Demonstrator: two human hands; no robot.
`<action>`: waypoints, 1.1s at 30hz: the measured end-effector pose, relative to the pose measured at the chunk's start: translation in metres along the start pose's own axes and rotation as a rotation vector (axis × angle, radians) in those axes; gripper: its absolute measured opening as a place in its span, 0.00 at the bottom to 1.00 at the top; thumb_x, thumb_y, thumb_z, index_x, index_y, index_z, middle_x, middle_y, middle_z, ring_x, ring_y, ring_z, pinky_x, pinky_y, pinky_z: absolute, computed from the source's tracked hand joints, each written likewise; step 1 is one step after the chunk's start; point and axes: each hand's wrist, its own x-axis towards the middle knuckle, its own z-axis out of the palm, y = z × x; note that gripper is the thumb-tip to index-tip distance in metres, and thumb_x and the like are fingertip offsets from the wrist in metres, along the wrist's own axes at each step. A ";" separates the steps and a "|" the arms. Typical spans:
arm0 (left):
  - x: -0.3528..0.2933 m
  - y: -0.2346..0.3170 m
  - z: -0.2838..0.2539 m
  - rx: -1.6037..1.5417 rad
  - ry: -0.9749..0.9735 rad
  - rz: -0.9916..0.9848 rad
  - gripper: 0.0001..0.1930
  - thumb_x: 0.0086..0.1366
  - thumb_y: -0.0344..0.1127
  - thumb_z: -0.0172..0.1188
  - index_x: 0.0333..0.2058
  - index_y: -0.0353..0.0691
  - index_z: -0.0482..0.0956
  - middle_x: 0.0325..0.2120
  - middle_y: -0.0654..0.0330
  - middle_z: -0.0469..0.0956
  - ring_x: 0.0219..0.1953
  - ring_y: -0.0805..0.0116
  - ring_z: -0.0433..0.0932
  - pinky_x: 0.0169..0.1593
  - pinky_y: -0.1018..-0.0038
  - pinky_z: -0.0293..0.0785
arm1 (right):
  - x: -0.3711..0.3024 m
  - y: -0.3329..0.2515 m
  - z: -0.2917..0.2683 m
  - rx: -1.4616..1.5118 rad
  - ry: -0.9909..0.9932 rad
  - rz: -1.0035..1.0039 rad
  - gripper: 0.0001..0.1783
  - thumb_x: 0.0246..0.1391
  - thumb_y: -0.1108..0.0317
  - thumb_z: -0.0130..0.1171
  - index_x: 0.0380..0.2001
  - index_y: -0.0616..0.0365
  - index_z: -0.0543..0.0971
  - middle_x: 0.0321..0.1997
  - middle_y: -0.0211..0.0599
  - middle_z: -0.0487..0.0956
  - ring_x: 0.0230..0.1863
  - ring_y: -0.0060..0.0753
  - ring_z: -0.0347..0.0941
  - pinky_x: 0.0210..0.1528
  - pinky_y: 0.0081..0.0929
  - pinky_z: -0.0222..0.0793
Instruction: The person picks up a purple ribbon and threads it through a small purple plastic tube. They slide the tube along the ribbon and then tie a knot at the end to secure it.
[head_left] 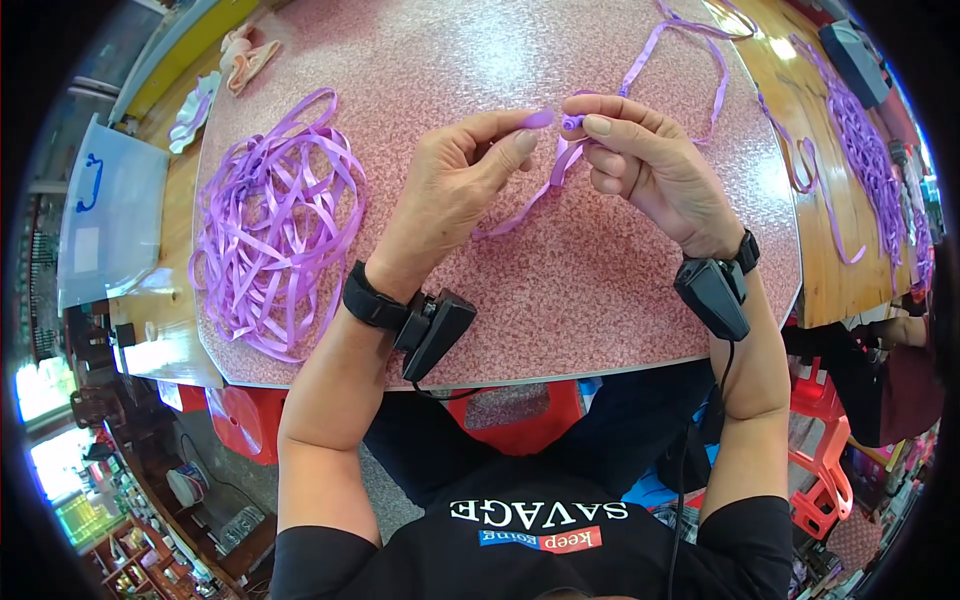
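Above the pink speckled tabletop (pixel 620 290) both hands are raised close together. My left hand (pixel 450 170) pinches a piece of purple ribbon (pixel 539 119) between thumb and forefinger, its short end sticking out toward the other hand. Between the thumb and fingertips of my right hand (pixel 660 160) is a small, tightly rolled purple ribbon rose (pixel 572 123). A ribbon tail (pixel 535 205) hangs below the fingers onto the table. More ribbon (pixel 655 42) trails away behind the right hand. To the left lies a large loose heap of purple ribbon (pixel 280 225).
A peach cloth-like item (pixel 243 60) and a white piece (pixel 193 113) lie at the far left. On the wooden table (pixel 835 260) at right rests another heap of purple ribbon (pixel 870 165), near a dark grey box (pixel 856 62). Red plastic stools (pixel 822 455) stand below.
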 end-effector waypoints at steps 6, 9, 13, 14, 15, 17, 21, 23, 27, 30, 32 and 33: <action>0.000 -0.002 -0.003 -0.012 0.038 0.083 0.12 0.70 0.37 0.59 0.44 0.35 0.82 0.26 0.72 0.74 0.27 0.87 0.66 0.28 0.85 0.62 | 0.001 0.000 -0.001 -0.015 -0.018 0.003 0.17 0.64 0.66 0.55 0.53 0.61 0.77 0.40 0.30 0.79 0.27 0.10 0.67 0.29 0.12 0.69; -0.001 0.000 -0.004 0.027 0.018 0.048 0.12 0.69 0.38 0.60 0.43 0.35 0.82 0.27 0.71 0.76 0.28 0.87 0.68 0.31 0.86 0.65 | 0.002 -0.001 0.001 0.028 -0.008 0.011 0.16 0.64 0.66 0.55 0.52 0.62 0.77 0.40 0.30 0.79 0.27 0.10 0.67 0.29 0.13 0.69; -0.002 0.002 -0.002 0.008 0.019 0.092 0.11 0.68 0.37 0.62 0.42 0.34 0.82 0.29 0.69 0.79 0.28 0.86 0.71 0.31 0.87 0.67 | 0.001 -0.002 0.003 0.035 -0.005 0.015 0.15 0.64 0.66 0.56 0.51 0.62 0.77 0.39 0.30 0.78 0.26 0.11 0.66 0.29 0.14 0.69; -0.002 0.002 -0.002 -0.007 0.018 0.088 0.11 0.67 0.36 0.62 0.42 0.34 0.82 0.30 0.68 0.80 0.27 0.86 0.72 0.30 0.87 0.68 | 0.001 -0.001 0.004 0.013 0.007 0.008 0.15 0.64 0.66 0.56 0.50 0.62 0.77 0.37 0.29 0.78 0.26 0.11 0.66 0.29 0.14 0.69; -0.003 0.003 -0.002 -0.006 0.022 0.086 0.11 0.67 0.36 0.62 0.42 0.34 0.82 0.30 0.68 0.80 0.27 0.86 0.72 0.30 0.87 0.68 | 0.002 0.000 0.004 0.014 0.004 0.010 0.15 0.64 0.66 0.56 0.50 0.62 0.77 0.37 0.29 0.78 0.26 0.11 0.66 0.29 0.14 0.69; -0.003 0.005 0.000 -0.070 0.004 0.047 0.10 0.67 0.37 0.62 0.42 0.38 0.80 0.26 0.70 0.77 0.22 0.87 0.65 0.26 0.87 0.59 | 0.001 0.001 0.002 -0.004 -0.035 -0.010 0.13 0.64 0.67 0.56 0.48 0.61 0.78 0.33 0.27 0.76 0.26 0.11 0.67 0.29 0.14 0.69; -0.002 0.004 0.000 -0.093 -0.001 0.092 0.09 0.68 0.36 0.61 0.42 0.38 0.78 0.29 0.65 0.80 0.22 0.86 0.65 0.26 0.87 0.60 | 0.001 0.002 -0.006 0.008 -0.113 -0.004 0.15 0.62 0.65 0.59 0.49 0.58 0.79 0.34 0.28 0.78 0.29 0.13 0.71 0.33 0.14 0.72; -0.002 0.006 -0.001 -0.140 0.004 0.060 0.09 0.67 0.35 0.61 0.43 0.39 0.76 0.26 0.69 0.77 0.21 0.87 0.63 0.24 0.88 0.57 | 0.001 0.002 -0.006 -0.049 -0.086 -0.021 0.15 0.62 0.65 0.59 0.50 0.58 0.79 0.32 0.26 0.78 0.30 0.14 0.72 0.34 0.14 0.73; 0.000 0.004 -0.002 -0.165 0.035 0.052 0.10 0.67 0.35 0.62 0.43 0.39 0.75 0.23 0.73 0.71 0.21 0.88 0.61 0.23 0.88 0.53 | 0.000 0.001 0.005 -0.100 0.008 -0.041 0.15 0.62 0.68 0.59 0.50 0.60 0.78 0.30 0.25 0.75 0.27 0.13 0.69 0.30 0.13 0.69; 0.000 0.006 -0.002 -0.146 0.056 0.043 0.10 0.66 0.34 0.63 0.43 0.39 0.75 0.21 0.76 0.67 0.20 0.89 0.59 0.22 0.88 0.50 | 0.000 0.002 0.005 -0.156 0.009 -0.074 0.17 0.61 0.68 0.60 0.52 0.60 0.77 0.32 0.26 0.77 0.29 0.13 0.71 0.32 0.12 0.70; -0.001 0.007 -0.002 -0.139 0.061 0.040 0.11 0.66 0.35 0.64 0.43 0.39 0.76 0.21 0.77 0.67 0.19 0.89 0.58 0.22 0.88 0.50 | 0.000 0.001 0.006 -0.204 -0.001 -0.102 0.18 0.61 0.69 0.60 0.53 0.60 0.77 0.34 0.28 0.79 0.31 0.14 0.73 0.34 0.12 0.72; -0.001 0.007 -0.003 -0.138 0.062 0.040 0.11 0.66 0.35 0.64 0.43 0.39 0.76 0.21 0.77 0.67 0.19 0.89 0.58 0.22 0.88 0.50 | 0.000 0.002 0.006 -0.203 -0.002 -0.103 0.18 0.61 0.69 0.60 0.53 0.60 0.77 0.34 0.28 0.79 0.31 0.14 0.73 0.34 0.12 0.72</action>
